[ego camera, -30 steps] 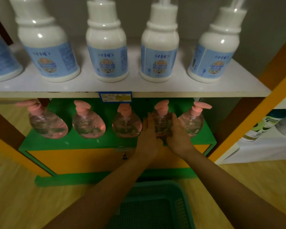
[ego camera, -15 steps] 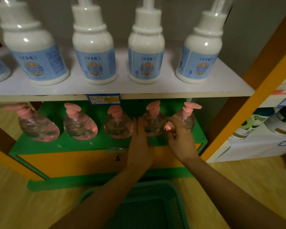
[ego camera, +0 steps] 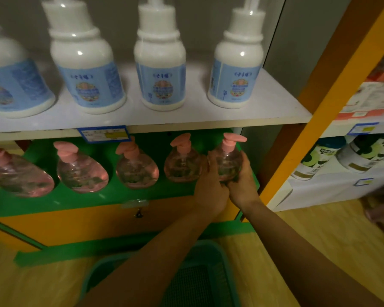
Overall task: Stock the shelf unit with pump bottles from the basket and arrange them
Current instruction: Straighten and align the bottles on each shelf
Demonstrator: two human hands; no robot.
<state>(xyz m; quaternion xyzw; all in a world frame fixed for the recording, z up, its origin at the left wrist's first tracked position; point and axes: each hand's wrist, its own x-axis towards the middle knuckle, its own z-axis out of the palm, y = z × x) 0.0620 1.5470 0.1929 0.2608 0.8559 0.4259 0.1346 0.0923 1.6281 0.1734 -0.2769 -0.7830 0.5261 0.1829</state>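
Several clear pink pump bottles stand in a row on the green lower shelf. The rightmost pink bottle stands at the shelf's right end, its pump head pointing right. My left hand grips its left side and my right hand cups its right side. The neighbouring pink bottle stands just left of my left hand. The green basket lies on the floor below my forearms; what shows of its mesh bottom is bare.
Several large white pump bottles with blue labels stand on the white upper shelf. An orange post borders the unit on the right, and beyond it another shelf holds bottles. The floor is wood.
Both hands moved right from the fourth pink bottle to the rightmost one and now hold it. The view has shifted to the right as well.
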